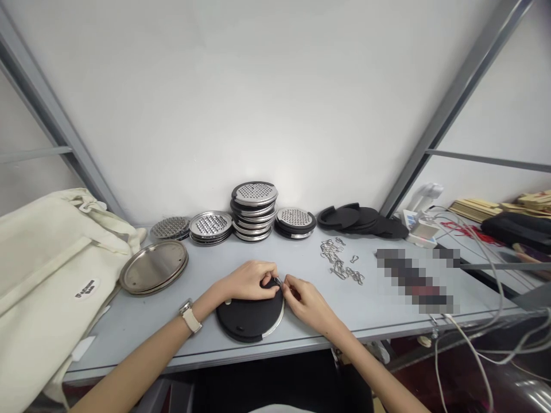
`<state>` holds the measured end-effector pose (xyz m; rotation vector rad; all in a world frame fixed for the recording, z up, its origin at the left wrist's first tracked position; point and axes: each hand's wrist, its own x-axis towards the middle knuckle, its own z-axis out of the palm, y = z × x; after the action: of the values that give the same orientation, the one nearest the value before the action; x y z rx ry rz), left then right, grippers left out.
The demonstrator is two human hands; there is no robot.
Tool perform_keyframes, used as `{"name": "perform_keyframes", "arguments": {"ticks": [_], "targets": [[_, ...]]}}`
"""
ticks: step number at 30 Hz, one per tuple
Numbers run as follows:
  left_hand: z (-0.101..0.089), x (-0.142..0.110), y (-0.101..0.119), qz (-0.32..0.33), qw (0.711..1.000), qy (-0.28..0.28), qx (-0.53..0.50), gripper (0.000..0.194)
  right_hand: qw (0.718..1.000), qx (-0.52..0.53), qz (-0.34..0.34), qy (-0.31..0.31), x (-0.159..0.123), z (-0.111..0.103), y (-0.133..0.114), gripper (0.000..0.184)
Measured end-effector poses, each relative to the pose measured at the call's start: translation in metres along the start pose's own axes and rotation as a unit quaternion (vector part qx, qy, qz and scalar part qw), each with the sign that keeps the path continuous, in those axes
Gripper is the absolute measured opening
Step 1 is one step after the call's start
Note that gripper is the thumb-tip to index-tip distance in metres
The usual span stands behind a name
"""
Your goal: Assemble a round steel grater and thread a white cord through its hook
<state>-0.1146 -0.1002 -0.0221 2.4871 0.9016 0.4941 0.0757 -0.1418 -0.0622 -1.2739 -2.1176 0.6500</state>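
Observation:
In front of me on the table lies a round grater set, its black plastic cover facing up and a silver metal rim showing at the right. My left hand is closed on its upper edge, thumb over the black cover. At the same spot my right hand pinches a small metal spring clip, which touches the set's edge; whether it passes through a hole is hidden by the fingers. Several like clips lie loose to the right.
Along the wall stand stacks of metal grater discs, a tall pile of covered graters and black covers. Plain metal discs sit at the left beside a cream bag. White cables hang at the right.

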Motion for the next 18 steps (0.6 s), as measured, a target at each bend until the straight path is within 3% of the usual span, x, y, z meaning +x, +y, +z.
{"name": "perform_keyframes", "arguments": {"ticks": [11, 18], "targets": [[0.001, 0.0001, 0.0005, 0.01, 1.0, -0.01, 0.024, 0.01, 0.999, 0.041, 0.01, 0.021, -0.0005, -0.0028, 0.0019, 0.024], [-0.0028, -0.0043, 0.0075, 0.041, 0.978, 0.019, 0.206, 0.018, 1.0, -0.001, -0.021, 0.004, 0.0001, -0.0031, -0.0021, 0.023]]}}
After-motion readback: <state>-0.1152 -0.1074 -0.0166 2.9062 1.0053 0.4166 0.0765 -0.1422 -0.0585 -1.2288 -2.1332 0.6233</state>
